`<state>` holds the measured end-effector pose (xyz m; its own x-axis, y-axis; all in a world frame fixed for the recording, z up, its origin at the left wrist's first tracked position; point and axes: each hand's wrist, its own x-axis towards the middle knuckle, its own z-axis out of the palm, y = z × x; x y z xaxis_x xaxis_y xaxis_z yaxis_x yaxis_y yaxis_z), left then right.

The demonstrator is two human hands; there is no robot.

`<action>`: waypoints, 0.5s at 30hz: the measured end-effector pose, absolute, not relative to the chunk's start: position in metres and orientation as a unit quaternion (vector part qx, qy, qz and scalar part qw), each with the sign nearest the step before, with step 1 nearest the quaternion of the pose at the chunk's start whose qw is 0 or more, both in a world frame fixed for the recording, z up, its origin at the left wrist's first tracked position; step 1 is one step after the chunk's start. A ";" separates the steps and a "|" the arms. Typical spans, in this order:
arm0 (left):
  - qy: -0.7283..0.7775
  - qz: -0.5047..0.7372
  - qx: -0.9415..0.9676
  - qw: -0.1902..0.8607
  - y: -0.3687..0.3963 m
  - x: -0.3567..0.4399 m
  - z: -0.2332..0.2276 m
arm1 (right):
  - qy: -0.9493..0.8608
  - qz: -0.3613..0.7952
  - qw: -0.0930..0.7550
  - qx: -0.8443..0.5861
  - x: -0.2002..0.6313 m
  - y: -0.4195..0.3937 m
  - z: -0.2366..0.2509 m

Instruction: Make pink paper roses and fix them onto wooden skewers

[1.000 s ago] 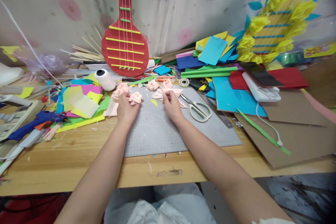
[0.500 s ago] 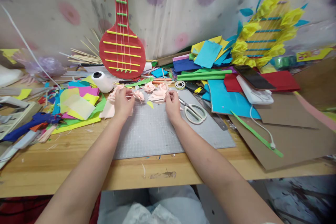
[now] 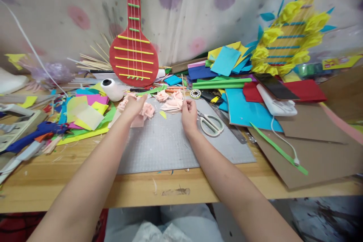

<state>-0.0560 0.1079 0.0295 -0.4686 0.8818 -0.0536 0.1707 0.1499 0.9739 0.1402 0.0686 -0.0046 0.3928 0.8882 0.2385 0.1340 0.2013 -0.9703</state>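
The right hand (image 3: 189, 112) pinches a thin wooden stick (image 3: 183, 84) upright between thumb and fingertips, above the far edge of the grey gridded cutting mat (image 3: 176, 140). The left hand (image 3: 132, 106) reaches over the mat's far left corner beside a pale pink folded-paper rose (image 3: 148, 109); it seems loosely curled, though I cannot tell whether it grips anything. White-handled scissors (image 3: 210, 123) lie just right of the right hand.

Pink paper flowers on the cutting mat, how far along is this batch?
Several pink paper flowers already lie rolled at the far edge of the grey cutting mat. In hand: the left hand is at another pink flower, and the right hand pinches a thin stick upright. Loose pink paper pieces lie flat between the hands, not rolled, so more flowers seem left to make.
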 end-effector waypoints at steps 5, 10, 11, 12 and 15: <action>0.761 0.350 0.470 0.277 0.101 -0.047 0.041 | -0.454 0.299 0.628 -0.557 0.140 0.068 -0.004; 0.746 0.378 0.468 0.286 0.105 -0.043 0.045 | -0.456 0.292 0.625 -0.562 0.141 0.070 -0.006; 0.740 0.398 0.461 0.286 0.108 -0.043 0.044 | -0.455 0.293 0.626 -0.562 0.141 0.070 -0.006; 0.733 0.422 0.452 0.284 0.112 -0.043 0.043 | -0.453 0.295 0.629 -0.559 0.141 0.071 -0.006; 0.693 0.511 0.399 0.315 0.124 -0.044 0.037 | -0.447 0.304 0.637 -0.550 0.141 0.071 -0.005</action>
